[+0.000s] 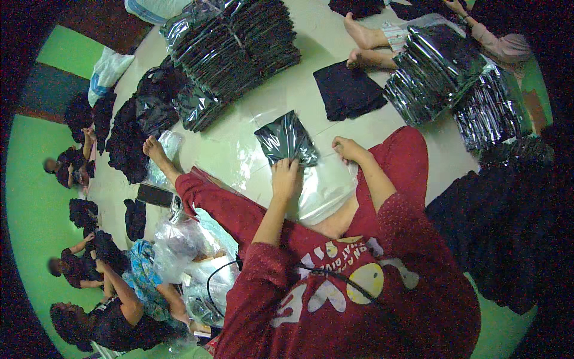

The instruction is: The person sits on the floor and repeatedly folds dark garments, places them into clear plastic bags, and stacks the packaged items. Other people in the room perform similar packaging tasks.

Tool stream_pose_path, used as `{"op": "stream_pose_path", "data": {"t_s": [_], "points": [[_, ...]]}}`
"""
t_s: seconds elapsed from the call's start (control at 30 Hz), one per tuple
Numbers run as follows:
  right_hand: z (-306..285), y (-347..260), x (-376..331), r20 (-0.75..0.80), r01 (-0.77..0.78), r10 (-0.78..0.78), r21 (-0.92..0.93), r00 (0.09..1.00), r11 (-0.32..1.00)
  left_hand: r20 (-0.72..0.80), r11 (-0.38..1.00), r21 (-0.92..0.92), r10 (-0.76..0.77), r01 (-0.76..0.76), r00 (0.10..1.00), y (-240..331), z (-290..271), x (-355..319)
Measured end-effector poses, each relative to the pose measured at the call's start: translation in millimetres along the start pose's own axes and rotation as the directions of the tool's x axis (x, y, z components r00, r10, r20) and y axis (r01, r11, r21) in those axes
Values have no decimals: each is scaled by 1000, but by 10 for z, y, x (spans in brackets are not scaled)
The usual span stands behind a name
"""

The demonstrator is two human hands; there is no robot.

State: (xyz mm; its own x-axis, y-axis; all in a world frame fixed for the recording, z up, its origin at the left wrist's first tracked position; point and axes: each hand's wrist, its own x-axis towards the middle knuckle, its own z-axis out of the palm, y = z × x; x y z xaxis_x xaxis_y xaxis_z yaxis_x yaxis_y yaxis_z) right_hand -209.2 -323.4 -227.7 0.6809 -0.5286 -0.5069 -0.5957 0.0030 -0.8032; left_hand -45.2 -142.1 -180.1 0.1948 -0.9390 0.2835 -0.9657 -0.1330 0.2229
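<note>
On the pale floor in front of me lies a folded black garment in a clear plastic bag (286, 140), its surface glossy with reflections. My left hand (285, 178) is at the bag's near edge, fingers bent onto it. To the right, my right hand (351, 149) hovers apart from the bagged garment with fingers curled together; what they pinch, if anything, I cannot make out. Clear plastic film (323, 194) lies between my legs, just below both hands.
A tall stack of bagged black garments (239, 51) stands ahead left; more stacks (433, 72) stand right, by another person's feet (365, 45). Folded black cloth (348, 90) lies ahead. A dark phone-like slab (155, 195) and loose clear bags (185, 245) lie left. People sit farther left.
</note>
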Motion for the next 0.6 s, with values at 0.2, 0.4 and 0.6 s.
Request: {"op": "stream_pose_path", "data": {"t_s": [0.2, 0.4, 0.6], "points": [[-11, -45, 17, -16, 32, -32, -2, 999, 999, -80, 974, -227, -45, 26, 996, -262, -949, 435], [26, -76, 29, -17, 46, -47, -23, 999, 999, 198, 837, -478, -194, 267, 961, -561, -980, 833], [-1, -37, -11, -14, 81, -82, -47, 997, 996, -87, 879, 129, -451, 459, 888, 39, 50, 287]]}}
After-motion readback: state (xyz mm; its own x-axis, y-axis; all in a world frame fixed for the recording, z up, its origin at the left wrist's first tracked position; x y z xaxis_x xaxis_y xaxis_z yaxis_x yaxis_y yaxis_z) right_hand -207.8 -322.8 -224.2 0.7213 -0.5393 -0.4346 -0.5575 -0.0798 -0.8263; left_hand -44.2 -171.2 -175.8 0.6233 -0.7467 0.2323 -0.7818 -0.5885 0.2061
